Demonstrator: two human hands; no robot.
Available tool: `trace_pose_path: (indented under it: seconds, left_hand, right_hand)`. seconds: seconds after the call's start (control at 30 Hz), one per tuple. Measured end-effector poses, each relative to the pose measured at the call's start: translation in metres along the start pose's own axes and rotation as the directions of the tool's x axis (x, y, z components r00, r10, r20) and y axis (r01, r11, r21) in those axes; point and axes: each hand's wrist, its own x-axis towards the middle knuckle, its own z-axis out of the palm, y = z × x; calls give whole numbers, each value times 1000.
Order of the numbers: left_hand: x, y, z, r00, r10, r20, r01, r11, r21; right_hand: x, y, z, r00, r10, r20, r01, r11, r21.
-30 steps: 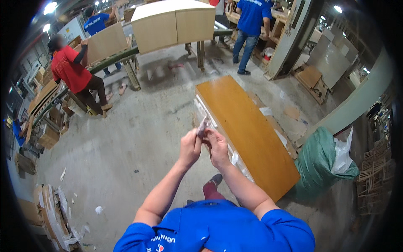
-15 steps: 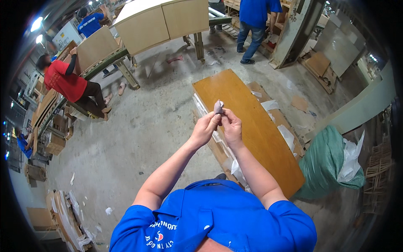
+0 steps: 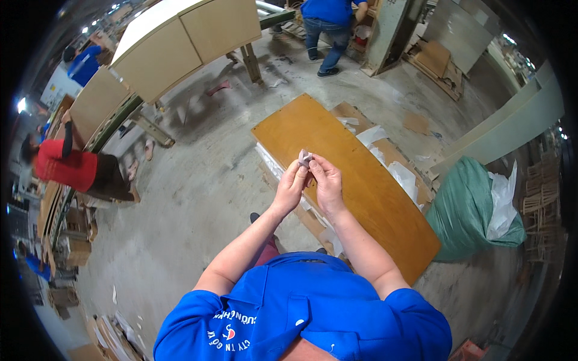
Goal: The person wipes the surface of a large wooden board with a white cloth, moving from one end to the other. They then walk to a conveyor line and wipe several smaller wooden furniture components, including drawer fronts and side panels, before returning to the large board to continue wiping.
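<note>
1. Head view: the left hand (image 3: 291, 186) pinches a small greyish-white piece (image 3: 304, 157) between thumb and fingers, at the piece's lower left.
2. The right hand (image 3: 326, 182) pinches the same piece from the right, thumb and forefinger pressed on it; both hands' fingertips meet closely around it. The piece is too small to tell its exact kind.
3. It shows in front of an orange-brown wooden panel (image 3: 367, 210), near that panel's left long edge; how high above the surface it is held, I cannot tell.
4. White wrapping (image 3: 402, 177) lies along the panel's right side, and cardboard (image 3: 348, 112) shows beside its far end.
5. Just beyond the near right corner stands a bulging green sack (image 3: 460, 210), with white plastic (image 3: 501, 207) hanging from it.
6. Farther off, a pale cabinet (image 3: 223, 30) rests on a raised line. A person in a red shirt (image 3: 65, 167) touches an upright board (image 3: 96, 105) to its left; another person in blue (image 3: 330, 30) bends to its right.
</note>
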Motion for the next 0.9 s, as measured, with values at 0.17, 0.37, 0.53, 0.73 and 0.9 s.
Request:
trace_pose_path:
  seconds: [0.17, 0.37, 0.53, 0.73, 0.9]
  left_hand:
    - [58, -11, -43, 996, -63, 65, 65, 997, -30]
    - [132, -32, -116, 966, -152, 209, 112, 975, 191]
    - [172, -60, -154, 948, -249, 198, 177, 930, 321]
    - [176, -121, -195, 938, -330, 104, 225, 810, 541]
    - [89, -195, -260, 845, -470, -256, 535, 730, 425]
  right_hand:
    - [55, 29, 12, 990, -140, -11, 130, 940, -315]
    - [120, 77, 34, 994, -69, -81, 41, 951, -306]
    - [159, 127, 39, 979, 20, -201, -74, 961, -266]
    - [207, 198, 9, 958, 161, -236, -209, 958, -196]
    - [256, 254, 2, 952, 260, -164, -290, 937, -197]
